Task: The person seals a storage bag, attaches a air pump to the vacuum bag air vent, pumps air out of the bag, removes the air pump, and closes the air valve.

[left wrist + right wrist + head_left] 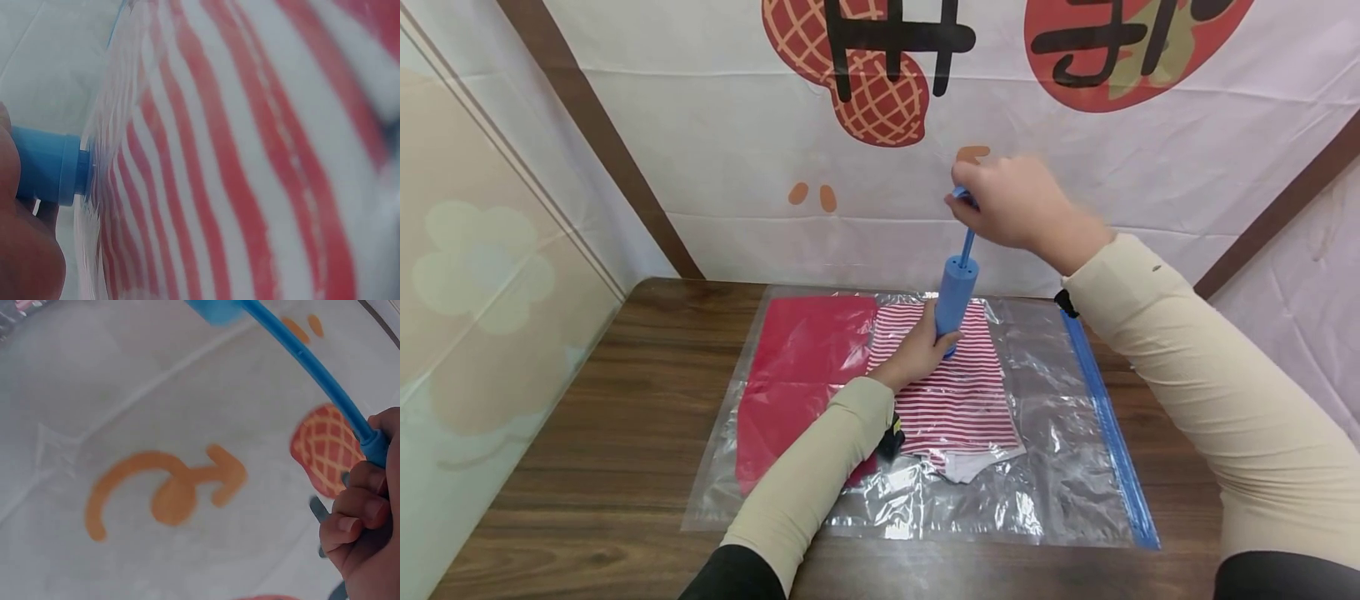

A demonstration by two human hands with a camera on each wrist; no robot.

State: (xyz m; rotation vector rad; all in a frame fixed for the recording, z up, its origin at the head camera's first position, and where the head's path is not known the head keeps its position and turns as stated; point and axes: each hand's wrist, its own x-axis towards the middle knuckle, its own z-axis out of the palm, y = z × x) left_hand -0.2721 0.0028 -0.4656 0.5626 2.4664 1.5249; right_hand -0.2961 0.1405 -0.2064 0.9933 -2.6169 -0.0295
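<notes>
A blue hand pump (957, 293) stands slightly tilted on a clear plastic storage bag (1037, 467). My left hand (922, 346) grips the lower part of its barrel; in the left wrist view the pump's narrow end (82, 172) meets the bag's surface. Above, my right hand (1011, 200) holds the pump's handle, with the rod (312, 365) drawn far out of the barrel. Inside the bag lie a red folded cloth (808, 358) and a red-and-white striped garment (955, 408), side by side. Where exactly the pump joins the bag is hidden in the head view by my left hand.
The bag lies flat on a brown wooden table (587, 433). Along its right side runs a blue zip strip (1108, 425). Behind the table hangs a white printed curtain (722, 150), close to the pump handle. Another printed sheet (482, 250) hangs at the left.
</notes>
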